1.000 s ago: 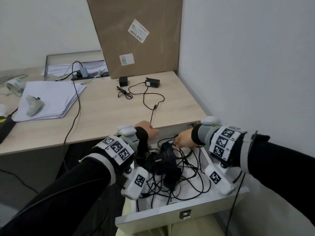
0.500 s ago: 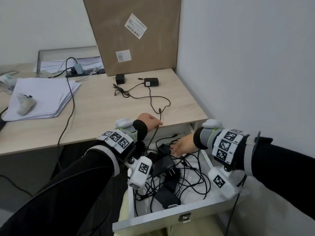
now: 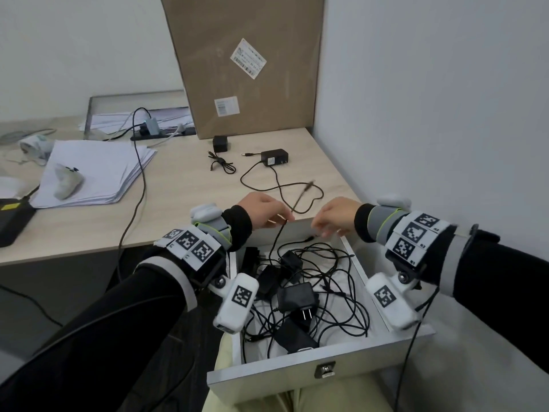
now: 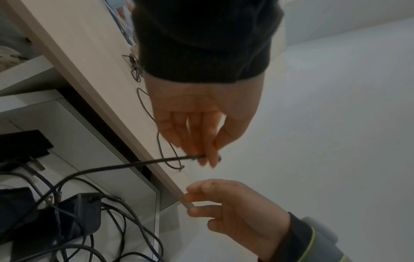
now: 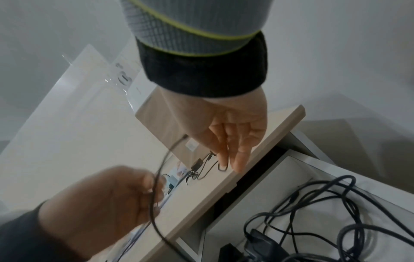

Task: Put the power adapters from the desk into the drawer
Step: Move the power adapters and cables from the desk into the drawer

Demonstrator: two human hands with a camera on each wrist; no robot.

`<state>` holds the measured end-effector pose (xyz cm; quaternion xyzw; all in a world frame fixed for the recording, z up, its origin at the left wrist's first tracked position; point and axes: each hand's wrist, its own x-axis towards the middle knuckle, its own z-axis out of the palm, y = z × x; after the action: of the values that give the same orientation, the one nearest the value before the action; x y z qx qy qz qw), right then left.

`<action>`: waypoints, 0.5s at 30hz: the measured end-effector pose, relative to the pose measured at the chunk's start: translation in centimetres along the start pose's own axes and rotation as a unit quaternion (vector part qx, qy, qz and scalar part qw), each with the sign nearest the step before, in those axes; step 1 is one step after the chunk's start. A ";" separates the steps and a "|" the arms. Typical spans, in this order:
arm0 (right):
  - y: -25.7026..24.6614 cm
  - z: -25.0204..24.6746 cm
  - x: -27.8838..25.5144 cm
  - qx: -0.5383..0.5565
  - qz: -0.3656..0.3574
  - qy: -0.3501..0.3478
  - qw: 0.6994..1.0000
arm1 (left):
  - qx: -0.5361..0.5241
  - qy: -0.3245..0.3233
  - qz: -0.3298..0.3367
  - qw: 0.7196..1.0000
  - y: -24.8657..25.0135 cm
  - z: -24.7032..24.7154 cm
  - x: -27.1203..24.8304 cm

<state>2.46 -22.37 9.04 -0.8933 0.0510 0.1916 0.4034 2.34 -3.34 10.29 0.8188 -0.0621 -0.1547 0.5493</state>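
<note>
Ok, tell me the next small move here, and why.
Probably lower the left hand so the cable it pinches drops into the drawer; its plug end still trails onto the desk, where two adapters wait.

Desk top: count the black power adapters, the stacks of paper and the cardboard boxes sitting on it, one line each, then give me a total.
Black power adapters: 2, the cube adapter and the flat adapter
Stack of paper: 1
Cardboard box: 1
Total: 4
</note>
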 end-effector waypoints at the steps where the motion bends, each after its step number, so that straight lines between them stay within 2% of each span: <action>1: -0.1 -0.4 -0.1 0.006 0.010 0.018 1.000 | 0.034 -0.026 -0.021 0.999 -0.1 0.2 -0.2; 4: 0.1 -1.3 -0.2 -0.002 0.048 0.043 0.998 | 0.119 -0.106 -0.076 0.984 -0.9 1.4 -0.2; 8: 0.8 -1.6 -0.5 -0.055 0.083 0.042 0.994 | 0.200 -0.202 -0.145 0.948 -2.5 3.7 0.1; 11: 1.1 -1.2 -0.5 -0.074 0.082 0.033 0.993 | 0.241 -0.196 -0.179 0.933 -3.3 5.5 0.6; 15: 0.4 -1.0 0.2 -0.083 0.060 0.019 0.995 | 0.304 -0.149 -0.143 0.930 -2.8 5.7 1.5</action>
<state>2.88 -23.36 9.27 -0.9225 0.0962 0.2021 0.3146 1.76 -7.71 5.39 0.9143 -0.0698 -0.3252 0.2311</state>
